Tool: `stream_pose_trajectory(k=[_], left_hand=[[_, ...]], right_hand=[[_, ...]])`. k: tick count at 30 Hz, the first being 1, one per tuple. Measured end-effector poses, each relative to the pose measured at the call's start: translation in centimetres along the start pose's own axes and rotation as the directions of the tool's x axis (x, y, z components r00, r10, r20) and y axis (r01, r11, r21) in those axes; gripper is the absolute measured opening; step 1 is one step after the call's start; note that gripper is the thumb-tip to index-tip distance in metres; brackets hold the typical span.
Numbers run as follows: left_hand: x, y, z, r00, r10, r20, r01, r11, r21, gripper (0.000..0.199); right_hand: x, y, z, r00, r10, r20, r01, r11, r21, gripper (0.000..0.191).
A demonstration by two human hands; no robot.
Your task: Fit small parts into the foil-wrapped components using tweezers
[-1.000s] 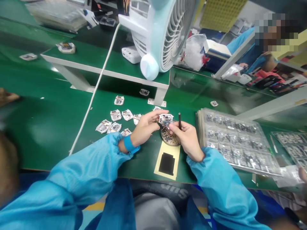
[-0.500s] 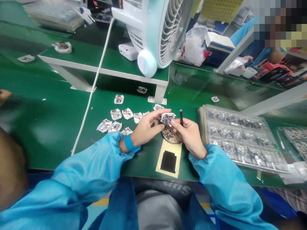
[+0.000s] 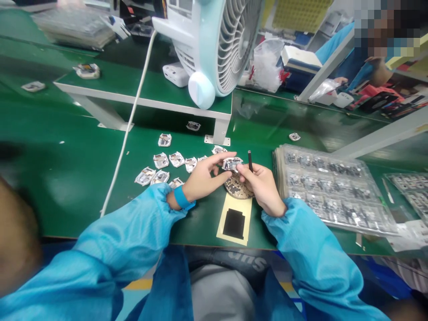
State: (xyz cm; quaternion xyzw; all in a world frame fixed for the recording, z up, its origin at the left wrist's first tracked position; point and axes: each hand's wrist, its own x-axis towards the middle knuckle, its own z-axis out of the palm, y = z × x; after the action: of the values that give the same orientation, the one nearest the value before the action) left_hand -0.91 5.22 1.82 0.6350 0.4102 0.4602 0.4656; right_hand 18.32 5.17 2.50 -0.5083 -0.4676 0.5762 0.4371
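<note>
while the left hand holds a small white-framed part between forefinger and thumb, the right hand pinches its other side and also grips a slim black tool, nearly upright; part located above a speckled round disc

- pale yellow sheet, one, bearing a black patch, nearer the person than the disc, on the green worktop
- loose white-framed pieces, several, grouped left of the hands
- stacked clear trays, filled with small components, right of the hands
- raised green shelf, carrying a pale blue and white fan, a white box and one further piece
- white cable, running down past the shelf's front edge
- co-worker's blue sleeve, upper right, beyond a slanted metal bar
</note>
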Motion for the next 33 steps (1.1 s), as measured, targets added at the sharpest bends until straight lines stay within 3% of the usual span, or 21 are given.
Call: stream_pose_trajectory(k=[9, 14, 22, 27, 33], left_hand=[[0.0, -0.2, -0.3, 0.995, 0.094, -0.03, -0.084, 0.966, 0.245, 0.044], [-0.1, -0.1, 0.3, 0.999, -0.024, -0.047, 0.023, 1.0, -0.015, 0.047], [0.2, -0.6, 0.6, 0.985, -0.169, 0.019, 0.164, 0.914, -0.371, 0.036], [0.1, -0.7, 0.7, 0.988, -0.152, -0.012, 0.136, 0.916, -0.377, 0.035], [-0.2, -0.1, 0.9, 0.998, -0.033, -0.056, 0.017, 0.964, -0.266, 0.032]], right_hand=[[0.0, 0.3, 0.1, 0.998, -0.065, -0.021, 0.064, 0.997, -0.042, 0.04], [0.1, 0.8, 0.4, 0.965, -0.25, -0.075, 0.246, 0.967, -0.06, 0.041], [0.2, 1.2, 0.5, 0.975, -0.208, -0.073, 0.207, 0.978, -0.017, 0.039], [0.0, 1.0, 0.7, 0.973, -0.229, -0.024, 0.228, 0.973, -0.036, 0.033], [-0.5, 1.1, 0.6, 0.956, -0.289, -0.057, 0.281, 0.952, -0.118, 0.03]])
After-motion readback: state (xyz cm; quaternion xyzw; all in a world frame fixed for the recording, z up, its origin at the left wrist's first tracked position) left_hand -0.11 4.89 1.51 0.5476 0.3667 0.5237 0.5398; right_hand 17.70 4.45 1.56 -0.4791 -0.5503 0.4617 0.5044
